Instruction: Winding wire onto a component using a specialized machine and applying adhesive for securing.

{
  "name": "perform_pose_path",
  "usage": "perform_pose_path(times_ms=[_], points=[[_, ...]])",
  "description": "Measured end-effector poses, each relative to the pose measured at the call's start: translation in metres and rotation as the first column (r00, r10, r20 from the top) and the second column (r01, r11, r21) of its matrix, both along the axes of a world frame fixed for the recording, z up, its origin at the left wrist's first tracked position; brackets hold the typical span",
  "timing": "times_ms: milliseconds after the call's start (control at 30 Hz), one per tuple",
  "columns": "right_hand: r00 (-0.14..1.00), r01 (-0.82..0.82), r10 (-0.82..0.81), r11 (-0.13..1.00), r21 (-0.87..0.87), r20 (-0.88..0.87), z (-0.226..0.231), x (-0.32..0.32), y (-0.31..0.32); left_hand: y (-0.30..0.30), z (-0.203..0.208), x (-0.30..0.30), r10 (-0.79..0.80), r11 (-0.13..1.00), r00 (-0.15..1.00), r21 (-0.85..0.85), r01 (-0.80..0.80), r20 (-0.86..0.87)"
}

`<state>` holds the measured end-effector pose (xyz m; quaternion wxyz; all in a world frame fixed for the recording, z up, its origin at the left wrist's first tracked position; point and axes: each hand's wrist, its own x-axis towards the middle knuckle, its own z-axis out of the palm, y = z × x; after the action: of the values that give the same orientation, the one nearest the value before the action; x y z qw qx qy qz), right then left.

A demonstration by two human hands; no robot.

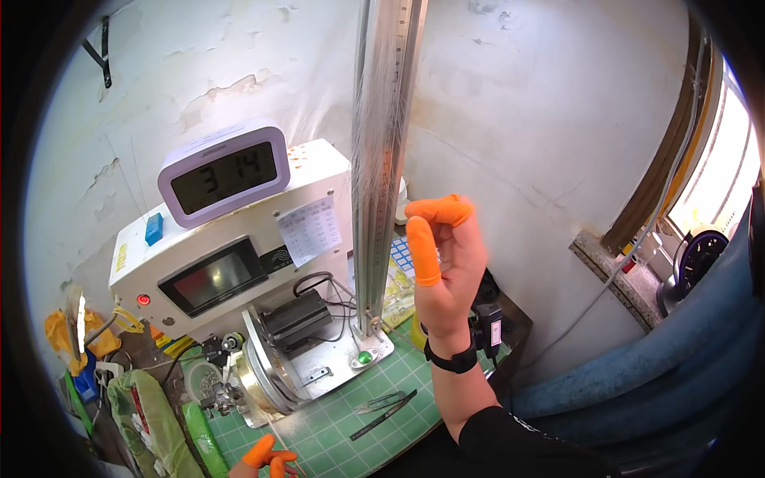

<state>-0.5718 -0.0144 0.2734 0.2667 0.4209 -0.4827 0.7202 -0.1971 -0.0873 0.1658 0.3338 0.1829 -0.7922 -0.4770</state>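
Observation:
My right hand [450, 259] is raised beside a tall metal post [374, 239] with a ruled scale. Orange finger cots cover its thumb and index finger, which are bent with their tips close together; anything between them is too fine to see. Low at the front, my left hand [267, 458] shows only partly, with orange-cotted fingers curled together. What they hold, if anything, cannot be made out. Ahead of it stands a metal wheel [267, 374] on a machine plate, with a black motor [296, 320] behind. Fine pale streaks run along the post.
A white machine cabinet [223, 295] with a dark screen [213, 276] carries a lilac digital clock [225, 174]. Tweezers [380, 403] and a black strip [383, 415] lie on the green gridded mat [335, 434]. Green bags [151, 422] crowd the left. Blue fabric [637, 374] hangs at right.

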Motion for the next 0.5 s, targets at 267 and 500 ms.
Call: perform_pose_path(times_ms=[267,500], points=[[1.0,0.011,-0.012,0.99,0.137,0.002,-0.002,-0.007,-0.004,0.005,-0.001,0.016,0.067,0.996,0.994,0.06,-0.072,0.081],[0.994,-0.055,0.047,0.994,0.091,0.094,-0.017,-0.002,0.001,0.003,-0.006,0.011,0.034,0.999,0.999,0.021,-0.035,0.039]])
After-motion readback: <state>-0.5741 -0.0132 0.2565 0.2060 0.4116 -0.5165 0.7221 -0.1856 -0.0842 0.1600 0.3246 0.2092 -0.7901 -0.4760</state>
